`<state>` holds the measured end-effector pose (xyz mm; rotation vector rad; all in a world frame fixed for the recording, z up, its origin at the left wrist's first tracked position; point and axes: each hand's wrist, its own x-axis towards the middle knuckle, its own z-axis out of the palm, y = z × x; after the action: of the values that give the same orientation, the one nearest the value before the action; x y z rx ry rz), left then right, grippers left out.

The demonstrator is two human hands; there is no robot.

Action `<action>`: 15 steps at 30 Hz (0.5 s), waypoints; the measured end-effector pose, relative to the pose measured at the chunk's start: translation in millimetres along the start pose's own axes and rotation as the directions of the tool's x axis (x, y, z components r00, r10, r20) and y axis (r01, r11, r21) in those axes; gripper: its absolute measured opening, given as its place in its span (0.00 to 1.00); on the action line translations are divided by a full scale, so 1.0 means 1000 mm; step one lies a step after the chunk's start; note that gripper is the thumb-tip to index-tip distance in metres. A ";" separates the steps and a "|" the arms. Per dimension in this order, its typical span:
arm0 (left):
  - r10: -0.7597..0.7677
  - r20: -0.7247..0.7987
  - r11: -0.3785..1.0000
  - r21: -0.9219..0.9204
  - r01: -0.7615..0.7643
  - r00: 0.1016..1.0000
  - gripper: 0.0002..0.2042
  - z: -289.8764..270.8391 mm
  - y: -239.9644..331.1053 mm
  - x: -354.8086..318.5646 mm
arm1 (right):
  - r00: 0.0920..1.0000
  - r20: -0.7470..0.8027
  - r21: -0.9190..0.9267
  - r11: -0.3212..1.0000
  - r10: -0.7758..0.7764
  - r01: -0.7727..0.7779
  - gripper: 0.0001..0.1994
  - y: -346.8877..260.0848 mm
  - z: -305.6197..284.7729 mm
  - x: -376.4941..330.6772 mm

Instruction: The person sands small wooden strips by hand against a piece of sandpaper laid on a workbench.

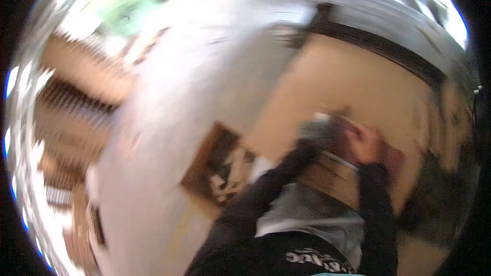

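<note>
Motion blurs the whole picture. Above a tan work surface (pixel 302 87), my right hand (pixel 367 148) has its fingers curled on a dark reddish, flat-looking thing (pixel 393 159) with a pale edge, whose kind I cannot make out. At the left end of this thing is my left hand (pixel 313 130), greyish and smeared, so its fingers do not show. Both forearms wear black sleeves.
Left of my left forearm stands an open cardboard box (pixel 199 171) with pale scraps (pixel 232 171) inside. A dark rail (pixel 378 46) borders the tan surface's far side. Stacked brown cartons (pixel 71 128) line the far left, across the grey floor (pixel 158 138).
</note>
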<state>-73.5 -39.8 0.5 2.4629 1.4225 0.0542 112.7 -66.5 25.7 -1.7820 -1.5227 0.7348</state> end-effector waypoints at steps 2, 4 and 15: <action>0.115 -0.051 0.992 -0.047 -0.118 0.992 0.29 0.014 0.026 0.032 | 0.948 -0.242 -0.176 0.970 -0.206 0.166 0.16 0.065 0.009 0.005; 0.190 -0.088 0.976 -0.095 -0.198 0.978 0.28 0.030 0.031 0.056 | 0.995 -0.089 -0.271 0.960 0.042 -0.065 0.22 0.076 0.003 0.007; 0.179 -0.309 0.960 -0.152 -0.234 0.934 0.26 0.081 0.013 0.099 | 0.933 -0.176 -0.355 0.905 -0.313 0.236 0.25 0.071 -0.004 0.015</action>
<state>2.4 19.2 -84.1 2.5100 1.1893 0.5946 161.8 -58.8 -27.7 -1.7562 -1.7636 0.1306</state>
